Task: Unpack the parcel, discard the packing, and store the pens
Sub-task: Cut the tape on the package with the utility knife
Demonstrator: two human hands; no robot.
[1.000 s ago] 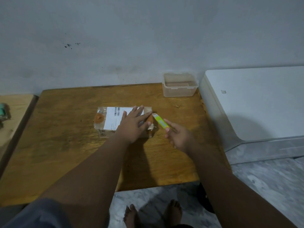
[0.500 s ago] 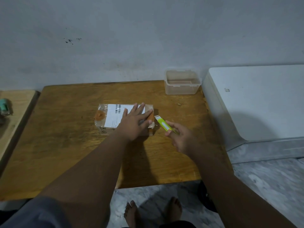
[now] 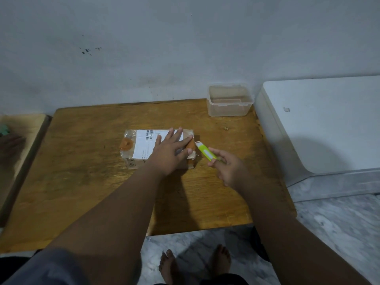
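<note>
A small cardboard parcel [image 3: 139,148], wrapped in clear tape with a white shipping label, lies in the middle of the wooden table [image 3: 86,182]. My left hand [image 3: 170,151] rests flat on the parcel's right half, fingers spread, pressing it down. My right hand [image 3: 228,167] holds a yellow-green utility knife [image 3: 205,152] just right of the parcel. The knife's tip is at the parcel's right end, by the brown tape. The pens are not visible.
A clear plastic container [image 3: 229,101] with no lid stands at the table's back right corner. A white appliance [image 3: 320,124] sits right of the table. A second wooden surface [image 3: 18,145] lies at the left. My bare feet [image 3: 195,264] stand on marble floor.
The knife tip has stayed at the parcel's right end while my right hand shifted slightly. My left hand still presses on the parcel. The view has drifted a little.
</note>
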